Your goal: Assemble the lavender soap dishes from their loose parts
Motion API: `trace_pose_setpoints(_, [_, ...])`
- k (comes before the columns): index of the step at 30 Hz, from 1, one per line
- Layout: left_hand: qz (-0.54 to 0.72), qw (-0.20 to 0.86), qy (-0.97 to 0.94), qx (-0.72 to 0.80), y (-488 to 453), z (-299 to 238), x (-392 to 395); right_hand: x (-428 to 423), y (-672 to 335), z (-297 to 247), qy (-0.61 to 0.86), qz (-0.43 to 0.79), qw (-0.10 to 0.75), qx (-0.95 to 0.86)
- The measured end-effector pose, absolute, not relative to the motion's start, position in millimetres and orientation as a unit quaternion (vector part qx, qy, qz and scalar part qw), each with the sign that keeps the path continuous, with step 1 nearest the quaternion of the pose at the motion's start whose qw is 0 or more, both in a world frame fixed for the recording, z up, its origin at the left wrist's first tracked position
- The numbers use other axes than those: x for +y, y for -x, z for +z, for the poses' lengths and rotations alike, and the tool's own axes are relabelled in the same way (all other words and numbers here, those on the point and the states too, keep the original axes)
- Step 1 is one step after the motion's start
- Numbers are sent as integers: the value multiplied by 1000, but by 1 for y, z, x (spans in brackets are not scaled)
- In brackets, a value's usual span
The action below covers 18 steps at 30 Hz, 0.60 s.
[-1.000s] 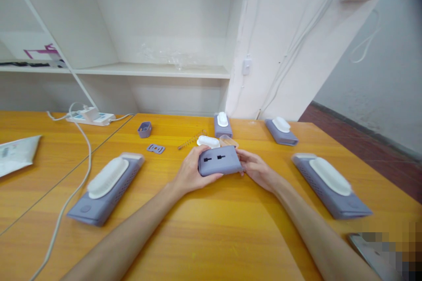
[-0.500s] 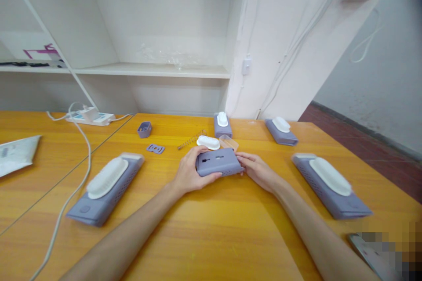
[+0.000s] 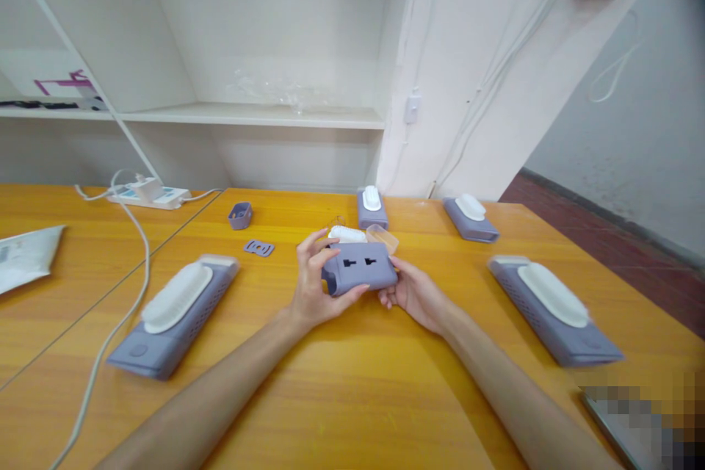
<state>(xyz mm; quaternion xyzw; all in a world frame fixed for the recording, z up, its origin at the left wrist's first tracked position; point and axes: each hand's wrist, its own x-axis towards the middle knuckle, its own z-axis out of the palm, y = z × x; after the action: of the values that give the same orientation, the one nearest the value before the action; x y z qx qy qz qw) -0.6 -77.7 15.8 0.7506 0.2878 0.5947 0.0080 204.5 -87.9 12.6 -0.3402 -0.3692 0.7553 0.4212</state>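
Between my two hands, just above the table, is a purple-grey plastic housing (image 3: pixel 360 269) with two dark keyhole-like slots in its upper face and an open left end. My left hand (image 3: pixel 313 279) grips its left side, thumb along the near edge and fingers over the far edge. At the right end, my right hand (image 3: pixel 413 292) holds the housing with its fingers curled beneath. Right behind it lie a white bristled brush head (image 3: pixel 346 234) and a clear plastic cover (image 3: pixel 382 237). A coil spring (image 3: pixel 335 221) is mostly hidden behind my left fingers.
A small purple-grey cup-shaped part (image 3: pixel 240 216) and a flat slotted plate (image 3: pixel 258 248) lie back left. Brush units stand at left (image 3: pixel 176 316), right (image 3: pixel 554 312), back (image 3: pixel 372 207) and back right (image 3: pixel 471 217). A white cable (image 3: pixel 144 264) crosses the left side from a power strip (image 3: pixel 151 194).
The housing has turned in my hands, so its open left end and both slots show more clearly. My right hand has moved slightly left and under it.
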Motion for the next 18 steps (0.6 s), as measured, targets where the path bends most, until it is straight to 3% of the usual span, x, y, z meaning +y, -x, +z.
trace_pose_setpoints(9, [596,-7,-721,353,-3,35,-84,-88,-205,15,346,756,427,-356])
trace_pose_setpoints(18, [534,94,-765,349,6,80,-75,-100,-184,20,273,841,328,-333])
